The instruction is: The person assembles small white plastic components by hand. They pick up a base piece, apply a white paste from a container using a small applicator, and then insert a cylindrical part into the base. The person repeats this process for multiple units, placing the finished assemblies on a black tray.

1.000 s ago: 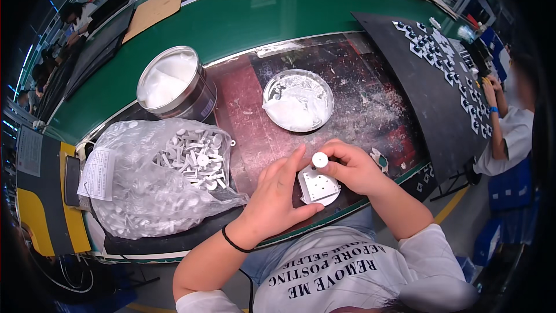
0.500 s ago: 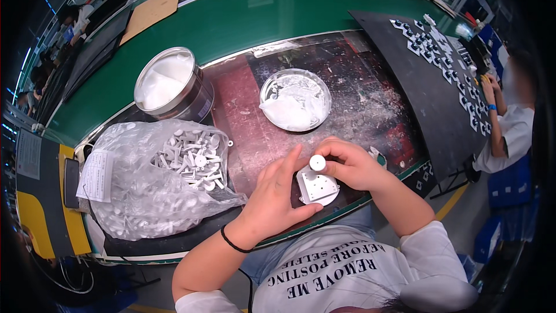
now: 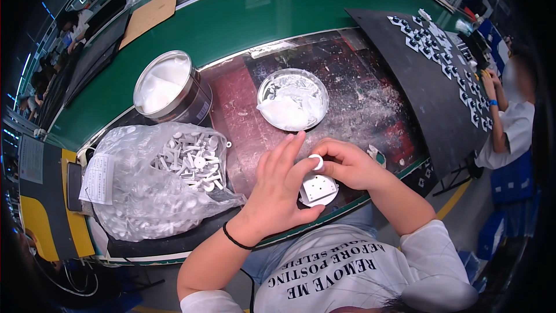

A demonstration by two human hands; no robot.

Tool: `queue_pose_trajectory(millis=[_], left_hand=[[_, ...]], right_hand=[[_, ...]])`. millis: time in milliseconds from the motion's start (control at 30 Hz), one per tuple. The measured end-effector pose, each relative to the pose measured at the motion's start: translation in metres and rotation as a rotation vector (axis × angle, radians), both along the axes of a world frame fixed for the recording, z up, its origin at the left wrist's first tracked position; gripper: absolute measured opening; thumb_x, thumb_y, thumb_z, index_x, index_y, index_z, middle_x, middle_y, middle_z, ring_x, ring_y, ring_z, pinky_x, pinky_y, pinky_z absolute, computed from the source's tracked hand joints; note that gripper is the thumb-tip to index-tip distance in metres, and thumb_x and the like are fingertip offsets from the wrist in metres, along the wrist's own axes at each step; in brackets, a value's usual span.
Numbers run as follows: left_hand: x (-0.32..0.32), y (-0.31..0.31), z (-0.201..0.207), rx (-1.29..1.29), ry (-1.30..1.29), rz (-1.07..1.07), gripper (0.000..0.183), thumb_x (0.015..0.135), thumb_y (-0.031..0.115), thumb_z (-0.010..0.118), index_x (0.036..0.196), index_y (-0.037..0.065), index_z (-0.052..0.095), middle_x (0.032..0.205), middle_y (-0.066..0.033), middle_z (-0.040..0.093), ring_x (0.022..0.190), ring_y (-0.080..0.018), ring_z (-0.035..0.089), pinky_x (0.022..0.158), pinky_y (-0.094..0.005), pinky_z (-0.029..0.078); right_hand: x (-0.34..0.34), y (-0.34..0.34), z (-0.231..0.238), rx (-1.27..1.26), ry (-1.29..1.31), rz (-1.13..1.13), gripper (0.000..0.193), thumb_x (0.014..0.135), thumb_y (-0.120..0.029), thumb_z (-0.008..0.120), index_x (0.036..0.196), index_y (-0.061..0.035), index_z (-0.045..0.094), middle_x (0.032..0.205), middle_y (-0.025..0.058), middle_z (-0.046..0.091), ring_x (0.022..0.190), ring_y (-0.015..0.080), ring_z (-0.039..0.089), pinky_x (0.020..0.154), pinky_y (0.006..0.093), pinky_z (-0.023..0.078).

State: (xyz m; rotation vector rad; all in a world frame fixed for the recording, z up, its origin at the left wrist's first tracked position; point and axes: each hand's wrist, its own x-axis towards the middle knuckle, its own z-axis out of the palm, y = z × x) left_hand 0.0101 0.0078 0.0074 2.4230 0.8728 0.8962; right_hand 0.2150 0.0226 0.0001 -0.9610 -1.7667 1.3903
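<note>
A white plastic housing (image 3: 318, 187), with small dark holes in its face and a rounded near end, lies at the table's near edge between my hands. Above its far end is a white part with a round head (image 3: 316, 162), pinched between thumb and fingers of my right hand (image 3: 352, 167); the part's lower end is hidden. My left hand (image 3: 277, 188) lies along the housing's left side with its longer fingers stretched out. Its index finger reaches to the round head, and its thumb rests by the housing's near edge.
To the left, a clear plastic bag (image 3: 145, 197) holds many white parts. Behind it stands a metal tin (image 3: 197, 101) with white content. A round metal dish (image 3: 320, 87) holds white material and film. On the right, a black board (image 3: 399, 64) carries many small parts; a co-worker (image 3: 509, 122) sits beyond.
My left index finger has moved right and bent over to the round-headed part, which now shows less of its top and stem. My right hand keeps its pinch.
</note>
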Motion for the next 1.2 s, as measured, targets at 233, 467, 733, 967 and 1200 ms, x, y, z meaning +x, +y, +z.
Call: queue_pose_trajectory(millis=[233, 467, 733, 967, 1200], left_hand=[[0.0017, 0.0004, -0.0012, 0.014, -0.027, -0.012, 0.087, 0.052, 0.024, 0.083, 0.125, 0.014, 0.038, 0.142, -0.0205, 0.030, 0.129, -0.0417, 0.031, 0.101, -0.0511, 0.025], [0.0025, -0.0002, 0.0004, 0.015, -0.020, -0.012, 0.087, 0.051, 0.023, 0.083, 0.124, 0.014, 0.038, 0.141, -0.0195, 0.032, 0.129, -0.0411, 0.031, 0.101, -0.0515, 0.025], [0.0028, -0.0003, 0.0004, 0.015, -0.025, -0.015, 0.083, 0.056, 0.024, 0.081, 0.126, 0.014, 0.038, 0.142, -0.0160, 0.033, 0.129, -0.0381, 0.032, 0.101, -0.0530, 0.026], [0.0026, -0.0009, -0.0023, 0.026, -0.080, -0.016, 0.093, 0.057, 0.024, 0.080, 0.135, 0.012, 0.030, 0.143, -0.0164, 0.031, 0.130, -0.0375, 0.031, 0.101, -0.0535, 0.026], [0.0002, -0.0010, -0.0080, 0.029, -0.081, -0.004, 0.120, 0.052, 0.022, 0.083, 0.144, 0.009, 0.008, 0.143, -0.0237, 0.028, 0.127, -0.0415, 0.035, 0.099, -0.0520, 0.027]], right_hand=[[0.0000, -0.0005, -0.0040, -0.045, 0.064, 0.016, 0.018, 0.088, -0.014, 0.062, 0.102, -0.0031, 0.060, 0.095, 0.0060, 0.061, 0.089, 0.0160, 0.058, 0.079, 0.0291, 0.045], [0.0003, -0.0019, -0.0035, -0.039, 0.077, 0.011, 0.018, 0.087, -0.013, 0.062, 0.101, -0.0036, 0.060, 0.096, 0.0060, 0.061, 0.091, 0.0170, 0.057, 0.079, 0.0300, 0.045], [0.0019, 0.0001, -0.0034, 0.186, 0.022, 0.032, 0.018, 0.085, -0.009, 0.062, 0.102, -0.0029, 0.061, 0.099, 0.0076, 0.060, 0.094, 0.0207, 0.056, 0.081, 0.0315, 0.044], [0.0022, 0.0009, -0.0005, 0.195, 0.008, 0.024, 0.018, 0.082, -0.006, 0.063, 0.100, -0.0027, 0.062, 0.098, 0.0076, 0.060, 0.092, 0.0203, 0.057, 0.080, 0.0313, 0.045], [0.0020, 0.0009, 0.0005, 0.167, -0.029, -0.009, 0.014, 0.081, -0.005, 0.064, 0.095, -0.0020, 0.062, 0.095, 0.0069, 0.061, 0.090, 0.0194, 0.057, 0.079, 0.0314, 0.045]])
